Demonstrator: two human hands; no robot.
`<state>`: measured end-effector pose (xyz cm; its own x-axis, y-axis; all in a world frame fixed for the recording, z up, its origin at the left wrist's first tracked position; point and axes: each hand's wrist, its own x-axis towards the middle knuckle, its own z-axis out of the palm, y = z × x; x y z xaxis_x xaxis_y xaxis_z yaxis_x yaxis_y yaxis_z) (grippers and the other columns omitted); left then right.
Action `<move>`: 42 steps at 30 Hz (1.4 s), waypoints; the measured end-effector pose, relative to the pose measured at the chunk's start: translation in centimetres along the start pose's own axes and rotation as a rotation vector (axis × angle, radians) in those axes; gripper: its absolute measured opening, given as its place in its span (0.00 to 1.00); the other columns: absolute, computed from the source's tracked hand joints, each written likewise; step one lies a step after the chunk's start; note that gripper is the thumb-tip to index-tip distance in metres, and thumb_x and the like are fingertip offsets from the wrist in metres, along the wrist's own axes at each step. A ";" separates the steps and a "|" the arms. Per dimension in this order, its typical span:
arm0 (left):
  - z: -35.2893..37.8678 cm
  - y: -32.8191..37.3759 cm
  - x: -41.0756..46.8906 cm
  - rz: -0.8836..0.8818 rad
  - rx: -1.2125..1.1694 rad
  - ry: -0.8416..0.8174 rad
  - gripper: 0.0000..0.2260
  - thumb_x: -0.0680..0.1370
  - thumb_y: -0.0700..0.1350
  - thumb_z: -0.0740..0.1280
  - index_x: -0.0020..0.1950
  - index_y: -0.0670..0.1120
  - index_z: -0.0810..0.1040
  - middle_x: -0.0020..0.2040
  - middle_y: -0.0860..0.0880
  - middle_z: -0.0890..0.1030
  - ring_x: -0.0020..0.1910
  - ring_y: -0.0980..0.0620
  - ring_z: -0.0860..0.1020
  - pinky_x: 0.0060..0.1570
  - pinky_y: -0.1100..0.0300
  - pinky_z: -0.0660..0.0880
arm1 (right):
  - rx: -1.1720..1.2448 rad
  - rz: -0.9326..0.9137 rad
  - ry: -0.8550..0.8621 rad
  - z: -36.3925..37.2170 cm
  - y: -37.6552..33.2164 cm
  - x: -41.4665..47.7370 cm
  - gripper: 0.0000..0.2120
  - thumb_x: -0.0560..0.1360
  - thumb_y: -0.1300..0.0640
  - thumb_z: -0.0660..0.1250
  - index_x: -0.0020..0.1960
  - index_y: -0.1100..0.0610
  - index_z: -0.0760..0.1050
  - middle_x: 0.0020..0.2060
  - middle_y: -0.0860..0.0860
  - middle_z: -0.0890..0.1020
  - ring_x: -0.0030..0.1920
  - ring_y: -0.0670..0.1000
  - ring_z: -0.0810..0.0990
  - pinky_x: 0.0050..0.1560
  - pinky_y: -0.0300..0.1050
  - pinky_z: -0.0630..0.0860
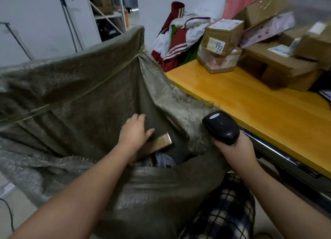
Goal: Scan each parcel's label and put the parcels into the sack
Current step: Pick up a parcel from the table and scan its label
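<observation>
head view looks down into the mouth of an olive woven sack [71, 65], which stands left of a yellow table [250, 106]. the left hand [134, 131] hangs inside the mouth with fingers loose and spread, wrapped round nothing. a small brown parcel [162, 142] sits just under its thumb side, tilted, above other packets deeper in; whether skin touches it, i cannot tell. the right hand [232, 149] is clenched round a black scanner [221, 127], held between the sack's right wall and the table's near edge.

risks, as i judge them: the tilted parcel could lodge on the packets below instead of settling. the sack's near rim, slumped against the person's plaid shorts [223, 212], could fold inward and close the opening. the scanner could knock the table's dark metal edge when swung back toward the stacked boxes [222, 36] waiting at the far right.

room is generous left and far, where the sack wall stands tall. it is tight on the right, where sack fabric, scanner and table edge crowd together.
</observation>
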<state>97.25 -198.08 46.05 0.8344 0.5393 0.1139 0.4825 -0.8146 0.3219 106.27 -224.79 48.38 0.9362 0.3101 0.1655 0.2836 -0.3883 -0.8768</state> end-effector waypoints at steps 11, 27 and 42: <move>-5.4 16.5 9.7 0.542 -0.178 0.233 0.23 0.76 0.52 0.68 0.68 0.44 0.70 0.62 0.44 0.72 0.62 0.43 0.71 0.59 0.50 0.70 | 0.309 0.062 0.200 -7.0 -6.5 8.4 0.08 0.70 0.51 0.75 0.39 0.42 0.76 0.37 0.38 0.80 0.35 0.33 0.77 0.32 0.28 0.70; -4.6 25.0 23.7 0.166 -0.494 0.224 0.41 0.69 0.60 0.73 0.75 0.51 0.57 0.71 0.39 0.58 0.70 0.37 0.60 0.66 0.44 0.65 | 0.430 0.238 0.178 -9.7 -5.5 15.3 0.06 0.71 0.48 0.72 0.44 0.49 0.78 0.36 0.51 0.82 0.40 0.51 0.81 0.44 0.45 0.74; 1.2 23.1 3.2 0.400 -0.582 0.126 0.41 0.62 0.64 0.74 0.69 0.55 0.61 0.63 0.49 0.60 0.65 0.48 0.61 0.62 0.52 0.65 | 0.752 0.313 0.241 -13.0 -2.5 4.7 0.10 0.70 0.55 0.75 0.50 0.50 0.80 0.46 0.55 0.85 0.47 0.53 0.85 0.42 0.48 0.83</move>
<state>111.40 -215.42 52.69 0.8635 0.2723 0.4246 -0.1036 -0.7281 0.6776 112.64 -233.67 57.26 0.9914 0.0578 -0.1178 -0.1294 0.2809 -0.9510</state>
